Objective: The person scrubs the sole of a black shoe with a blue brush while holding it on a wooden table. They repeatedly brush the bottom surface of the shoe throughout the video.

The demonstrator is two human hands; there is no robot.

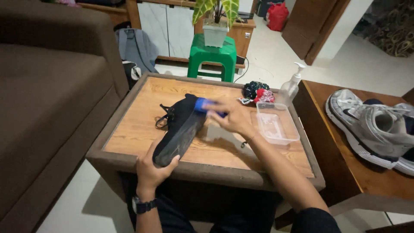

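Black fabric shoe lies tipped on its side over the wood-topped table, its dark sole facing the camera. Its long axis runs diagonally: one end is at the near table edge, the other points away and slightly right, toward the table's middle; which end is the toe cannot be told. Black laces trail off its left side onto the table.

Left hand, with a dark wristwatch on the wrist, grips the near end of the shoe; the fingers are closed around it, thumb on the sole side.

Right hand is blurred. Its fingers are closed on a blue brush-like object, which meets the far end of the shoe.

A clear rectangular plastic container sits just right of the right hand. Behind it stand a clear pump bottle and a bundle of dark and red cloth. Grey-and-white sneakers rest on a separate brown wooden table to the right.
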